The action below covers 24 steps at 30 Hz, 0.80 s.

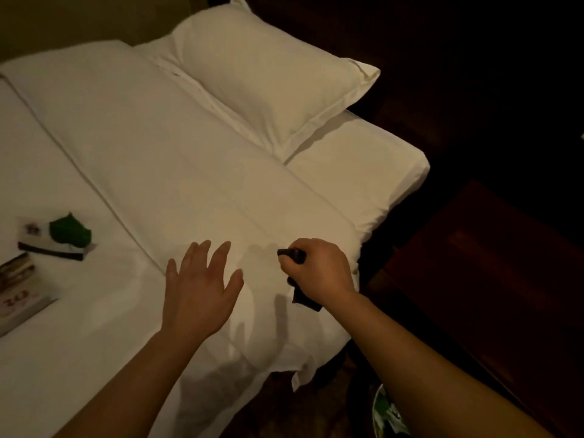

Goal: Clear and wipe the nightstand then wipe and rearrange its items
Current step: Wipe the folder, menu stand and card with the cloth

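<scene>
Your right hand (319,267) grips a dark object (292,253) over the white duvet (158,159) near the bed's edge. Your left hand (197,289) hovers beside it, fingers spread, holding nothing. A green item (71,233) and a book (19,298) lie on the bed at far left, and the dark nightstand (493,263) stands at right.

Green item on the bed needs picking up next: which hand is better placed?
Probably the left hand: it is open, holds nothing, and is nearer the green item. The right hand grips a dark object.
</scene>
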### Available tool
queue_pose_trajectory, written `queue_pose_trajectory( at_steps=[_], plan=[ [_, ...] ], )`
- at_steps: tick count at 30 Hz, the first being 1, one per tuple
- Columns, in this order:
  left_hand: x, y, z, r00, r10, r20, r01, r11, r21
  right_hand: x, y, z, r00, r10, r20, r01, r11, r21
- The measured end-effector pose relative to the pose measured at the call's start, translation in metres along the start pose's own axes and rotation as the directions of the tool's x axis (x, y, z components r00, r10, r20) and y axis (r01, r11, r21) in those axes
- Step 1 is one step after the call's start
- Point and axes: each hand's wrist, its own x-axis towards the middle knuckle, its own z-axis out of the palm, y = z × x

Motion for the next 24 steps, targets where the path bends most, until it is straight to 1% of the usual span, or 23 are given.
queue_pose_trajectory(
  at_steps=[6,12,15,20,24],
  plan=[
    [-0.004,-0.054,-0.007,0.998,-0.054,-0.013,0.054,0.998,0.015,0.014,-0.047,0.034,0.999,-0.036,0.037,0.035,0.999,0.026],
    [-0.007,-0.122,-0.022,0.989,-0.15,-0.01,0.15,0.988,-0.032,0.027,-0.107,0.079,0.989,-0.123,0.082,0.122,0.992,0.024],
    [-0.009,-0.154,-0.03,0.985,-0.173,-0.02,0.172,0.985,-0.025,0.033,-0.134,0.101,0.984,-0.137,0.115,0.134,0.99,0.037],
    [-0.01,-0.204,-0.039,0.971,-0.237,-0.021,0.236,0.97,-0.06,0.041,-0.181,0.136,0.964,-0.206,0.166,0.21,0.978,-0.003],
    [-0.011,-0.236,-0.042,0.965,-0.264,-0.01,0.262,0.962,-0.073,0.047,-0.213,0.156,0.953,-0.216,0.215,0.222,0.975,-0.004]
  ],
)
